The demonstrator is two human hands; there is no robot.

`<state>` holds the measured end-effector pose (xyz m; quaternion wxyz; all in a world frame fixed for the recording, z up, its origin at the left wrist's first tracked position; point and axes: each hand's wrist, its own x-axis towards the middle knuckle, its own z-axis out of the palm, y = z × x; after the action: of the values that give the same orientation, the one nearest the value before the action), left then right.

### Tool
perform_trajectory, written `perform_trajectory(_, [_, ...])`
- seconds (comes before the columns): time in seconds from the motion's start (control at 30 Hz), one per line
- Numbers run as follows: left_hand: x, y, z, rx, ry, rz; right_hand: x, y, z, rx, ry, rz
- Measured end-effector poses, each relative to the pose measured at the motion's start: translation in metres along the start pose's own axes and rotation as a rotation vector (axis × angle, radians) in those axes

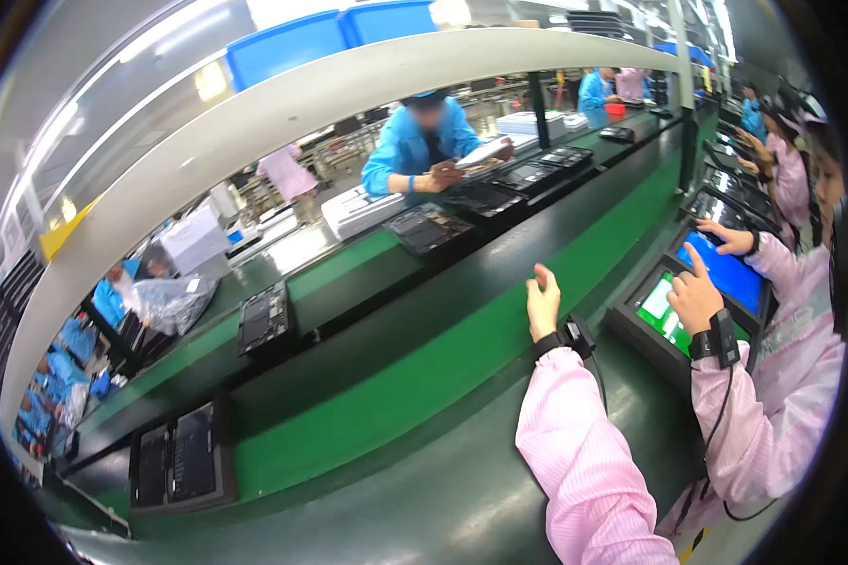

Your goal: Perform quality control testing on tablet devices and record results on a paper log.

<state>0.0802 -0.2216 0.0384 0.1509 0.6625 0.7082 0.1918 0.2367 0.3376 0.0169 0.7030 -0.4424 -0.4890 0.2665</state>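
My right hand [543, 303], in a pink sleeve with a small black device strapped to its wrist, is raised over the green belt [481, 367]. Its fingers point up, look open and hold nothing. Nearest to it on the right is a black tray [631, 325] with two lit tablets, a green-and-white screen [665, 309] and a blue screen [725, 266]. A co-worker's two hands are over these screens, one finger pointing at the green one. My left hand is outside the picture.
Another black tray with two dark panels [187, 455] lies at the lower left. Several opened tablets, such as this one [265, 318], stand along the raised ledge. A person in blue across the line holds a white object [485, 151]. A curved white shelf [349, 71] spans above.
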Motion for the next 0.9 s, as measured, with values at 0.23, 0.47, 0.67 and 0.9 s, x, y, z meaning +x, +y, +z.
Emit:
perform_trajectory(0.23, [-0.005, -0.008, 0.008, 0.015, 0.058, -0.061, -0.006, -0.184, -0.046, 0.771, -1.055, 0.017])
perform_trajectory(0.47, [-0.002, -0.005, 0.008, 0.006, 0.074, -0.041, 0.010, -0.184, -0.087, 1.102, -1.303, -0.017])
perform_trajectory(0.67, [-0.003, 0.001, 0.005, 0.017, 0.045, -0.077, 0.013, -0.177, -0.085, 0.858, -0.990, -0.094])
perform_trajectory(0.9, [0.005, 0.007, -0.005, 0.102, -0.065, -0.075, 0.017, -0.115, -0.053, -0.617, -0.728, 0.067])
